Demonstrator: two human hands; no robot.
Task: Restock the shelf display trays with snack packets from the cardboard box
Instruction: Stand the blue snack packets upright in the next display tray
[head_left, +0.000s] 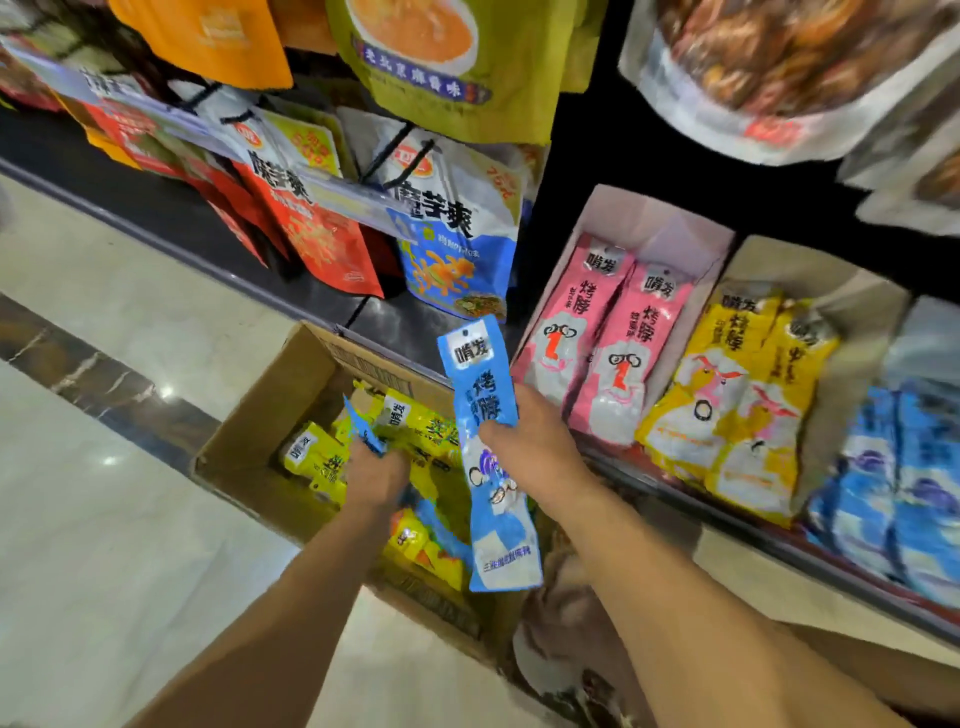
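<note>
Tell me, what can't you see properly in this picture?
All in the head view:
- Fingers of the left hand: buried among packets in the box, so its grip is unclear.
- Box bottom: covered by yellow packets.
- Blue stack on the shelf: cut off by the right edge.
- Small print on the blue packet held by the right hand: blurred.

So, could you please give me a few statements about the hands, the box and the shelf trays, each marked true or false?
1. The right hand holds a blue packet. True.
2. The left hand rests on the shelf. False: it is down in the cardboard box, gripping a second blue packet.
3. The pink packets lie in a shelf tray. True.
4. The box holds only pink packets. False: yellow packets fill it, with some blue.
</note>
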